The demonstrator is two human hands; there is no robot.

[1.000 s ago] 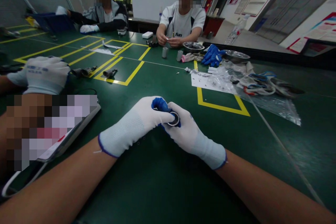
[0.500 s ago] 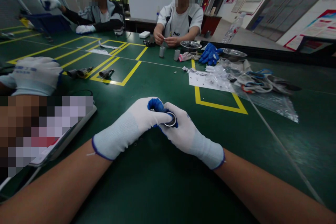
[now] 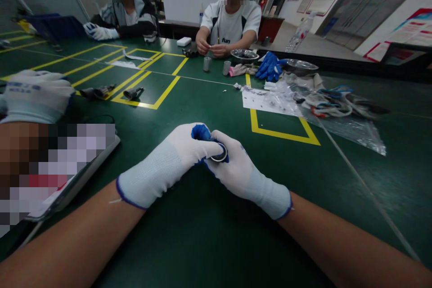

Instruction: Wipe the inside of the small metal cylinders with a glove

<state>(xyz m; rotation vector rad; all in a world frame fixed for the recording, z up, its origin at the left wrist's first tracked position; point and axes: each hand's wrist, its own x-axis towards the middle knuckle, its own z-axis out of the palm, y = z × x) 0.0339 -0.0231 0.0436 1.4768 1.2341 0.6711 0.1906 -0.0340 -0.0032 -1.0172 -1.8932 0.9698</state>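
Observation:
Both my hands wear white gloves with blue palms and meet over the green table. My right hand (image 3: 232,164) wraps round a metal cylinder (image 3: 221,158), whose shiny round rim faces up toward me. The thumb of my left hand (image 3: 189,146) lies across the cylinder's opening, and its other fingers curl against the far side. Most of the cylinder is hidden by the gloves, and I cannot make out whether anything sits inside it.
Close on the left are a neighbour's gloved hand (image 3: 37,94) and several dark metal parts (image 3: 97,92). Ahead, two people sit across the table near grey cylinders (image 3: 207,64) and a metal bowl (image 3: 245,56). To the right lie blue gloves (image 3: 270,66), white paper (image 3: 261,102) and plastic bags (image 3: 357,132).
My hands keep the same hold on the cylinder, with the left thumb barely shifted. The person at the back left has lowered a raised hand and brought both gloved hands together. The view has shifted slightly.

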